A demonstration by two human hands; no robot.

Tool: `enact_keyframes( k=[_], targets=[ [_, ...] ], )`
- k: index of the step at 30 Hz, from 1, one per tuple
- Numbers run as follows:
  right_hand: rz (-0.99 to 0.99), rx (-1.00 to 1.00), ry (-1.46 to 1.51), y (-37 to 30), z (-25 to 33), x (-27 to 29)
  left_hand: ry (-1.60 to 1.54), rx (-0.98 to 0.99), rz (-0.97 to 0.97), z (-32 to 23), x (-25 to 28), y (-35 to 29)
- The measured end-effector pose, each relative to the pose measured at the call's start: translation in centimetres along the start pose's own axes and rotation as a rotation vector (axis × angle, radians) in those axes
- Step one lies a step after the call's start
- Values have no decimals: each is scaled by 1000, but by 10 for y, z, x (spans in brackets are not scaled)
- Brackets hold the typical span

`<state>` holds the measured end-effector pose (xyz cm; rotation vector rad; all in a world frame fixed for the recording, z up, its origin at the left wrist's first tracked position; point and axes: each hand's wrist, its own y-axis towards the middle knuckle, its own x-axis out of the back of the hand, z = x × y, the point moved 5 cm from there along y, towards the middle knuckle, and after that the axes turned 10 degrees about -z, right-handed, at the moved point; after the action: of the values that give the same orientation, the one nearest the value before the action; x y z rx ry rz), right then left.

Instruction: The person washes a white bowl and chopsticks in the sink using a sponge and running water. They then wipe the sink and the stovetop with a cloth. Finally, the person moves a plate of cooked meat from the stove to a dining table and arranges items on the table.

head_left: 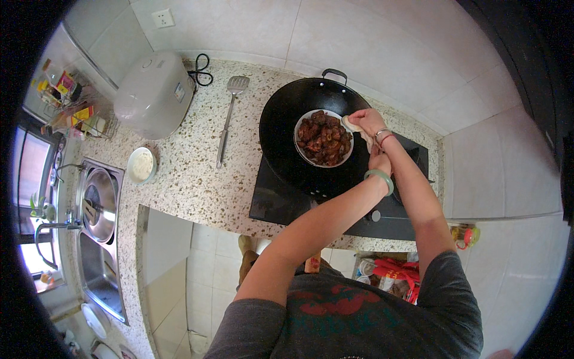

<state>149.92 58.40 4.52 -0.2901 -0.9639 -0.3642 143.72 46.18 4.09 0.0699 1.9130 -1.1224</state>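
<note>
A white bowl (297, 148) heaped with dark brown cooked meat pieces (324, 137) sits inside a large black wok (278, 128) on the stove. At the bowl's right rim, my right hand (366, 122) is closed on a pale cloth (354, 125), pinching it against the rim. My left hand (379, 160), below a green bangle, is closed at the hanging lower end of this cloth. The right wrist crosses over it and hides part of its fingers.
A slotted metal spatula (225, 125) lies left of the wok. Beyond it stand a small bowl of white contents (142, 166) and a white rice cooker (153, 96). A double sink (100, 263) is at far left. The black gas stove (272, 194) has a knob near the front.
</note>
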Motion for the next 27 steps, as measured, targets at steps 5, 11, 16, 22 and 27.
enact_keyframes(
  k=[5, 11, 16, 22, 27],
  targets=[
    [104, -2, 133, 9, -12, -11, 42, 16, -39, 2, 4, 3],
    [134, -47, -134, 15, -10, -17, 49, 43, -68, -6, 5, -4],
    [176, -6, -156, 15, -13, -17, -26, 123, -98, -16, -3, -26],
    [225, 1, -187, 15, -11, -21, -49, 136, -97, -15, -2, -26],
    [190, 26, -176, 13, -3, -22, -38, 130, -20, -9, 0, -17]
  ],
)
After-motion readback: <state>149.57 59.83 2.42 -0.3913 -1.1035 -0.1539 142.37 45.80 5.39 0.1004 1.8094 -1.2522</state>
